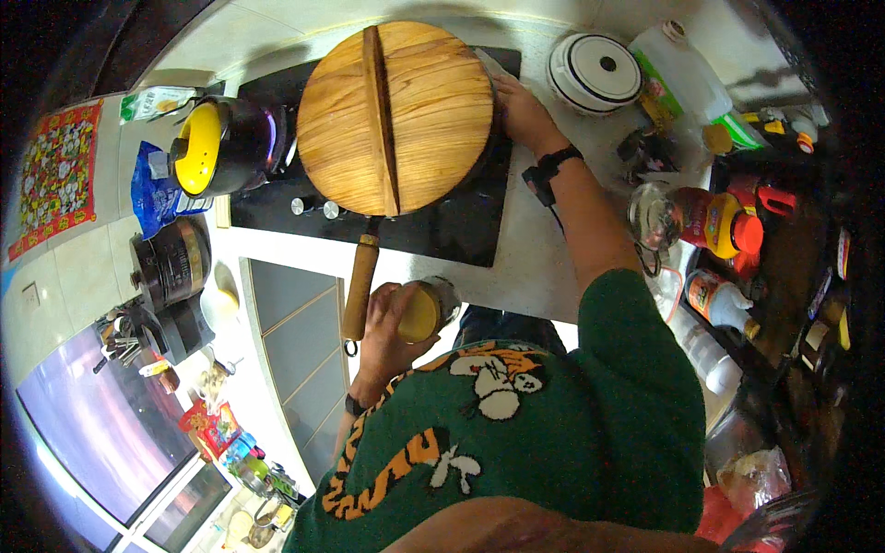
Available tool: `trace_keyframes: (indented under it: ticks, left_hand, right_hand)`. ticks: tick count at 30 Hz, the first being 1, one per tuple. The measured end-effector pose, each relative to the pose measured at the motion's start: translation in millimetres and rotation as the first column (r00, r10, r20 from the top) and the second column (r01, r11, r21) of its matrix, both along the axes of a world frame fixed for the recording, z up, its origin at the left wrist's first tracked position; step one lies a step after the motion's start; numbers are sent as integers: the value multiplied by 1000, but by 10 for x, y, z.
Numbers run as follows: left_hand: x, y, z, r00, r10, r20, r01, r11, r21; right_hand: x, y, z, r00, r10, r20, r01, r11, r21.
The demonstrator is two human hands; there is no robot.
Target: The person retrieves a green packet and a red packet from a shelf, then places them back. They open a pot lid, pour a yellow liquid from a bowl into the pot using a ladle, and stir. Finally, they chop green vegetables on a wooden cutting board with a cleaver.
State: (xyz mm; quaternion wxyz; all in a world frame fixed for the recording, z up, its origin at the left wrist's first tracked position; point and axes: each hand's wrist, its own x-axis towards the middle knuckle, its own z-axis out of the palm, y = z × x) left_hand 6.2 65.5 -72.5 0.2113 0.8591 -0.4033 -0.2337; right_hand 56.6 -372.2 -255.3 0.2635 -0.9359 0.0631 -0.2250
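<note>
My left hand (387,321) grips a glass jar (446,297) with a yellow lid (419,314), low in front of the counter. Beside that hand, the wooden handle (361,287) of a wok sticks out over the counter edge. A round wooden lid (435,117) with a raised wooden bar (380,117) covers the wok on the black cooktop (463,238). At the lid's right rim is my right hand (518,114). Its fingertips are partly hidden, and a greyish flat thing (496,63) shows just beyond them; whether the hand holds it is unclear.
A dark pot with a yellow lid (197,148) stands left of the wok. On the right are a white lidded pot (601,72), a large plastic jug (684,76), a glass jar (653,214) and a red-capped bottle (719,221). A dark rice cooker (173,266) sits farther left.
</note>
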Motion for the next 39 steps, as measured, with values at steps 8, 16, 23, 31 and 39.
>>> trace_keyframes:
  ticks: [8, 16, 23, 31, 39]
  left_hand:
    - [-118, 133, 95, 989, 142, -31, -141, 989, 39]
    - [-151, 171, 153, 993, 121, -2, -120, 990, 77]
    - [-119, 166, 88, 991, 134, -15, -133, 990, 40]
    - [9, -135, -75, 998, -27, 52, 30, 998, -58]
    - [64, -487, -59, 992, -129, 5, 129, 991, -22]
  right_hand:
    - [606, -334, -592, 997, -28, 65, -49, 391, 919]
    - [682, -381, -522, 885, -367, -286, 450, 833, 323]
    - [315, -131, -314, 820, -571, -35, 542, 756, 368]
    - [-754, 719, -134, 902, -398, -168, 421, 897, 136]
    - [-1984, 1704, 149, 970, -90, -226, 152, 950, 273]
